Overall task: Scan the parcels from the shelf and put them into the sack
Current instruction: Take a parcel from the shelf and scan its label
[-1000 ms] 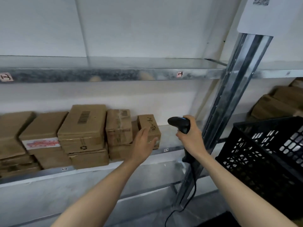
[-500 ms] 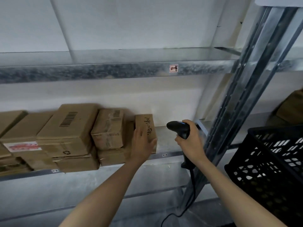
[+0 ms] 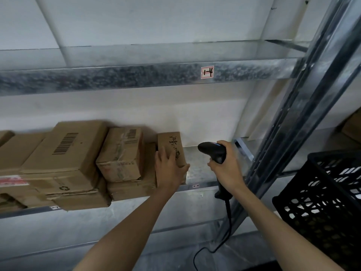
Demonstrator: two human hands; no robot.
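Small handwritten carton (image 3: 172, 145) stands at the row's 3 o'clock end on the shelf (image 3: 197, 173). The left hand (image 3: 169, 171) clasps it, thumb round its side, likely to lift it. At its 3 o'clock, the right hand (image 3: 226, 173) grips the barcode scanner (image 3: 213, 151), aimed ready.

Two hands (image 3: 169, 173), one scanner (image 3: 214, 151), one crate (image 3: 320, 194), about eight parcels (image 3: 64, 153)

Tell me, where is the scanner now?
In the head view, right of centre: the right hand grips the barcode scanner in front of the shelf, between the hand-marked cardboard box and the metal upright.
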